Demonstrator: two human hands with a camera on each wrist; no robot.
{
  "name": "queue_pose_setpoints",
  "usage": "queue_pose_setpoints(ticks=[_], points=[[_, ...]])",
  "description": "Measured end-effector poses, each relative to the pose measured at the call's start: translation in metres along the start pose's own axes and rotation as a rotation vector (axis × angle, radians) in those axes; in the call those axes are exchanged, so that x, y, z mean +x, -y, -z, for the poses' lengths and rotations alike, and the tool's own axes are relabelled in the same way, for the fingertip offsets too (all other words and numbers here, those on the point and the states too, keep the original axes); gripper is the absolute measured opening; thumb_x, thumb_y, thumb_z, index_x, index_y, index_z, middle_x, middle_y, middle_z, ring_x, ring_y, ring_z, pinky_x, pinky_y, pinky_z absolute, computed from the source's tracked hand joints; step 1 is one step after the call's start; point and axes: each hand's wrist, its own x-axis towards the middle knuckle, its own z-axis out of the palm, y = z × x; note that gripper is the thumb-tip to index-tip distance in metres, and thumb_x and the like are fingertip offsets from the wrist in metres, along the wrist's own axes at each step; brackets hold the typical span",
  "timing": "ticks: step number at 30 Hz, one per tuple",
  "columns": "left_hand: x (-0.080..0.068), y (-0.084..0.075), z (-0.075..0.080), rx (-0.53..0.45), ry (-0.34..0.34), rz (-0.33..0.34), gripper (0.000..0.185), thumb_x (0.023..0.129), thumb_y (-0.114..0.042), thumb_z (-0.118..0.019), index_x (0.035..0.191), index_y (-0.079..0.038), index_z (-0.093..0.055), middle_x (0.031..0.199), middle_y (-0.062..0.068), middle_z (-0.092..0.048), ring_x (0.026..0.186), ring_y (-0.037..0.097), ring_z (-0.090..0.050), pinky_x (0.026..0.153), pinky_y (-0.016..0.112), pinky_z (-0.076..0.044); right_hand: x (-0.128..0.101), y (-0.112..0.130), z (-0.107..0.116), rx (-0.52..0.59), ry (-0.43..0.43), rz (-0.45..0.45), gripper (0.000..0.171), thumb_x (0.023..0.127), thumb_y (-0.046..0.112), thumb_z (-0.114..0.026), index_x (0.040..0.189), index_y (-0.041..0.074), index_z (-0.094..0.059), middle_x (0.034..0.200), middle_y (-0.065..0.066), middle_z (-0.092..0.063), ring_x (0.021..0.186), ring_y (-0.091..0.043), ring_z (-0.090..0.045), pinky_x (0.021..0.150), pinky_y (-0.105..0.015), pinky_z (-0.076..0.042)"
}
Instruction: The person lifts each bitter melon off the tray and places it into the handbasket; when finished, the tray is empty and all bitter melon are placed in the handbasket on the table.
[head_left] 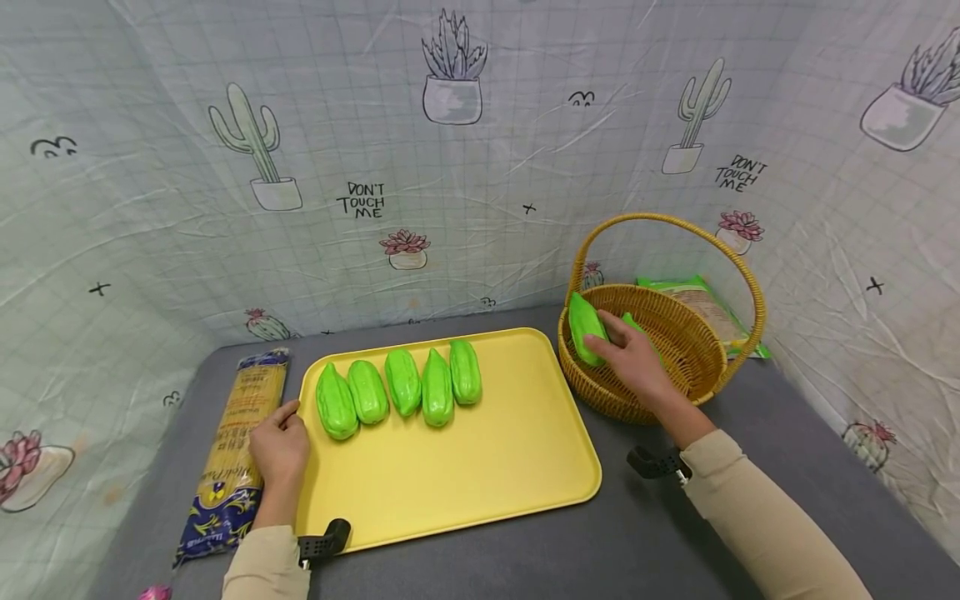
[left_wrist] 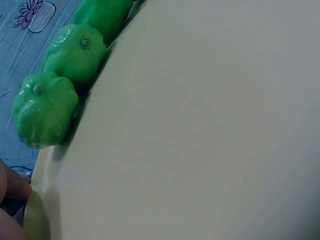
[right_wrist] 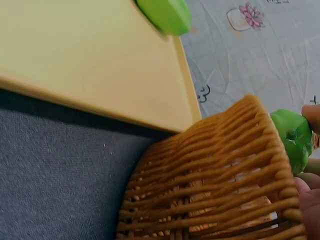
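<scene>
While the left hand [head_left: 279, 447] rests relaxed against the smooth yellow tray [head_left: 480, 475], the right hand [head_left: 633, 360] grips a glossy ridged gourd [head_left: 584, 328] in the woven basket [head_left: 678, 379].

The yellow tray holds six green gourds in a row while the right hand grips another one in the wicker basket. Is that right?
Not quite: the head view shows five green gourds in the row on the yellow tray, not six. The rest stands: the right hand grips another green gourd in the wicker basket.
</scene>
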Motion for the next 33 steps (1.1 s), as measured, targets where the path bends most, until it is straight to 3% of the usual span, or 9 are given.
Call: queue_pose_setpoints(ticks=[16,22,28,33], points=[[0.001,0.004,-0.002,-0.013,-0.009,-0.001,0.040,0.105,-0.006,-0.041,0.138,0.004,-0.061,0.142,0.030,-0.057,0.131,0.046,-0.054,0.099,0.052,-0.049,0.018,-0.011,0.011,-0.092,0.010,-0.111,0.078,0.105,0.040,-0.055,0.165,0.010,-0.017,0.169,-0.022,-0.022,0.155,-0.042,-0.025,0.120,-0.059,-0.035],[0.001,0.004,-0.001,0.010,0.001,-0.005,0.040,0.105,-0.008,-0.041,0.137,0.002,-0.062,0.142,0.029,-0.058,0.127,0.046,-0.057,0.086,0.038,-0.049,0.020,-0.014,0.015,-0.122,0.025,-0.137,0.076,0.106,0.038,-0.054,0.164,0.005,-0.017,0.169,-0.024,-0.018,0.155,-0.045,-0.022,0.121,-0.060,-0.031],[0.002,0.003,-0.001,-0.002,-0.006,-0.009,0.039,0.105,-0.008,-0.041,0.137,0.002,-0.063,0.142,0.029,-0.058,0.130,0.046,-0.054,0.099,0.054,-0.049,0.024,-0.017,0.016,-0.139,0.018,-0.169,0.074,0.106,0.036,-0.053,0.163,0.004,-0.019,0.169,-0.025,-0.018,0.153,-0.047,-0.024,0.120,-0.060,-0.032],[0.002,0.002,0.000,-0.011,-0.006,0.000,0.039,0.105,-0.007,-0.041,0.137,0.003,-0.062,0.143,0.029,-0.057,0.133,0.046,-0.053,0.102,0.055,-0.048,0.026,-0.021,0.018,-0.135,0.019,-0.204,0.073,0.107,0.034,-0.052,0.164,0.005,-0.017,0.170,-0.024,-0.014,0.155,-0.047,-0.020,0.122,-0.060,-0.030]])
